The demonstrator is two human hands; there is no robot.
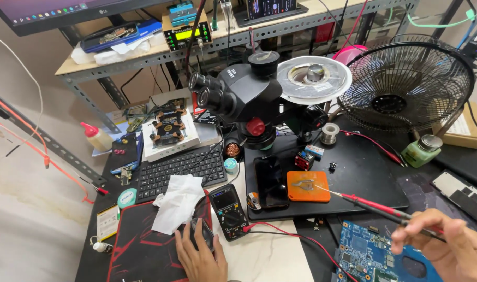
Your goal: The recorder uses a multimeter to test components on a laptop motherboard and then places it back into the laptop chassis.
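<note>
The right hand [439, 243] enters from the lower right edge, its fingers [413, 230] pinching two thin multimeter probes, one red and one black [371, 204]. The probes run up and to the left, and their metal tips rest on the small metal part on the orange rectangular pad [308, 186], well ahead of the fingers. The pad lies on the black mat [364, 167] below the black stereo microscope [243, 96], just beside a dark phone [270, 181].

The left hand [199, 253] lies palm-down with fingers spread over a dark computer mouse [202, 232] on the red-and-black mouse pad [139, 245]. The black digital multimeter [229, 211] sits between the hands on the tabletop [272, 256]. A blue circuit board [369, 256] lies under the right hand. A black wire-guard fan [405, 86] stands at the right rear.
</note>
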